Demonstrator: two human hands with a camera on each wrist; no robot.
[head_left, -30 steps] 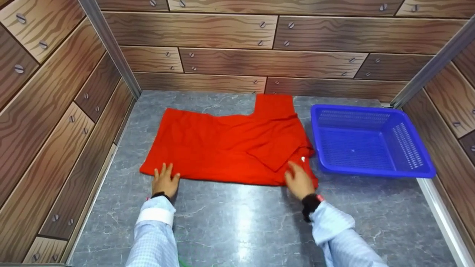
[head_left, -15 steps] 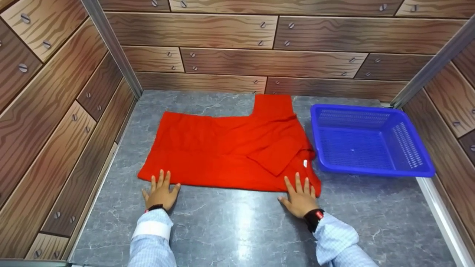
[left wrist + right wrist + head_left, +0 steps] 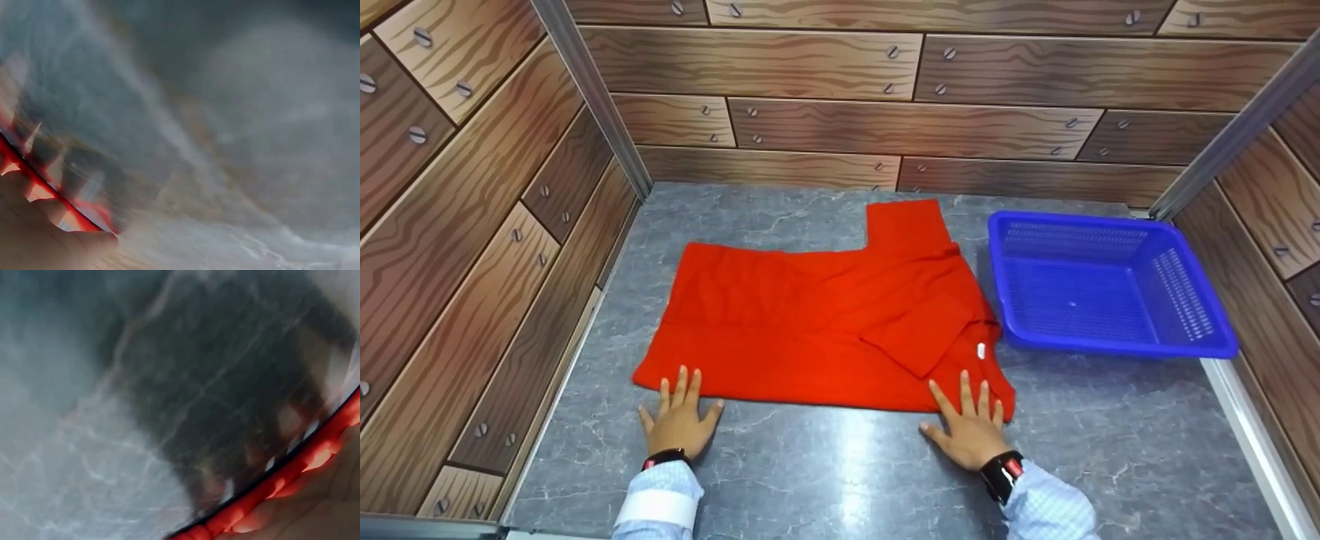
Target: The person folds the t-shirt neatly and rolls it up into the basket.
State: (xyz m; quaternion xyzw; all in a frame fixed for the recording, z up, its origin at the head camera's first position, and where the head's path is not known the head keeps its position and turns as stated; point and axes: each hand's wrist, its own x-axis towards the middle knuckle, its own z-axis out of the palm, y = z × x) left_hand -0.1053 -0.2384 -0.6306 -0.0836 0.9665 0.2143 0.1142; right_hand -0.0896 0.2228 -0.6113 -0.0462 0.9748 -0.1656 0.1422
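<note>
Two hands, the left hand (image 3: 681, 424) and the right hand (image 3: 971, 431), reached over the near edge of a red shirt (image 3: 780, 307). The fingers on both hands were straight and spread apart, with their tips lying on the cloth. Both thumbs stuck out toward each other, just off the cloth. The left hand was by the bottom end of the shirt, and the right hand was by the neck end.

The red shirt lay flat on a grey surface (image 3: 795, 472) with thin pale lines, near the middle. It had a long straight side close to the person. One short sleeve (image 3: 904, 223) pointed away to the back, and the other sleeve (image 3: 919, 341) lay across the top of the shirt. A little white tag (image 3: 981, 351) showed at the neck.

A blue basket (image 3: 1117, 348) with small holes sat just beside the neck end. I could not tell if they touched. Around them stood walls (image 3: 810, 67) that looked like brown wood planks with screws.

The person wore dark wristbands (image 3: 1001, 476) and pale blue cuffs (image 3: 1046, 506). Both wrist views were blurry, with mostly grey, and some red and a bit of hand in a low corner.
</note>
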